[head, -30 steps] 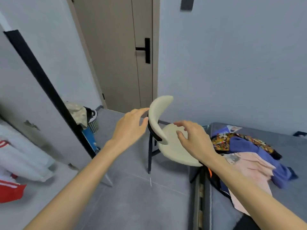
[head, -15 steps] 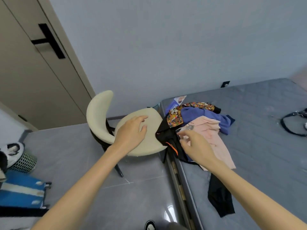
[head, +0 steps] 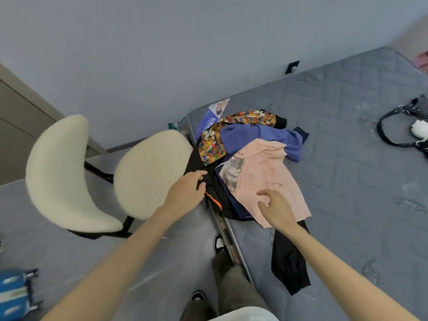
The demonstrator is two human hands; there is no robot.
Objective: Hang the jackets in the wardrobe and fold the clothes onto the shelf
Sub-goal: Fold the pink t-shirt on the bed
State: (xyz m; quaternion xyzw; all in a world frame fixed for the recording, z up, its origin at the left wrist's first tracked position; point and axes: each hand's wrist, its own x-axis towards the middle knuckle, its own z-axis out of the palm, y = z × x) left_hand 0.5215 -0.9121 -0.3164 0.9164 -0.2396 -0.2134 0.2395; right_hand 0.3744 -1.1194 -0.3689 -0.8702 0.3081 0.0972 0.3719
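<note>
Our left hand (head: 185,193) lay at the edge of the black jacket (head: 217,183), fingers curled against it; we could not tell whether it gripped the cloth. Our right hand (head: 275,208) hovered, fingers loosely spread, over the pink T-shirt (head: 266,172), which topped the clothes heap on the mattress (head: 347,158) corner, beside the cream chair (head: 148,172).

Pink shirt (head: 266,181), blue sweater (head: 261,137), perhaps black jacket (head: 216,191).
</note>
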